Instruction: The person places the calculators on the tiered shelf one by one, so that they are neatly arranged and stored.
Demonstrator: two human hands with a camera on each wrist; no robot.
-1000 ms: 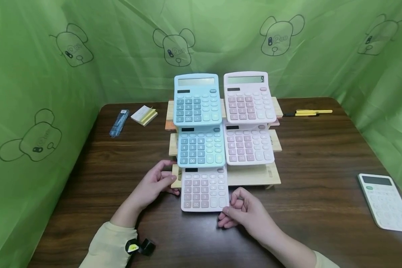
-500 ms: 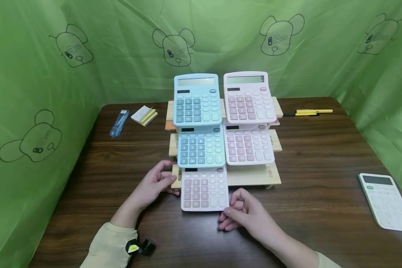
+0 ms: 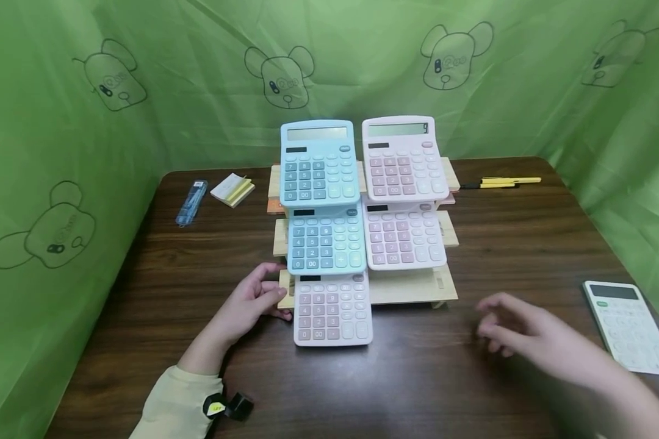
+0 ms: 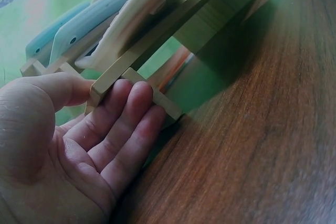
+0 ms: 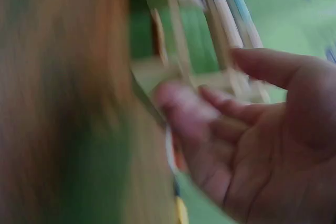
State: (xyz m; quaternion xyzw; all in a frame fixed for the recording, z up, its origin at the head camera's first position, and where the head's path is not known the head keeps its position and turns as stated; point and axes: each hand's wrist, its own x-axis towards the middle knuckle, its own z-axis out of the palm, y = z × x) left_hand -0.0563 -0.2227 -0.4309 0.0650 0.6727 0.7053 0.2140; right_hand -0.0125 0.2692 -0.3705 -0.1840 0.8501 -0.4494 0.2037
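A tiered wooden rack (image 3: 412, 286) bears blue calculators and pink calculators on its steps. My left hand (image 3: 251, 303) grips the rack's front left corner; in the left wrist view the thumb lies against the shelf edge (image 4: 113, 72) and the fingers are curled beneath it. Closest to that hand is the pink calculator (image 3: 333, 311) on the lowest step, its lower part jutting past the shelf. My right hand (image 3: 527, 332) is in the air over the table, fingers loosely bent and holding nothing. Right of it lies a white calculator (image 3: 630, 326). The right wrist view is blurred.
At the back left lie a blue packaged item (image 3: 191, 203) and a sticky-note pad (image 3: 233, 189). Yellow and black pens (image 3: 502, 182) lie behind the rack on the right. Green cloth (image 3: 208, 79) surrounds the brown table (image 3: 417, 378).
My right hand has left the lowest pink calculator's right corner and moved right, towards the white calculator. My left hand has stayed at the rack's corner. The head view has shifted slightly.
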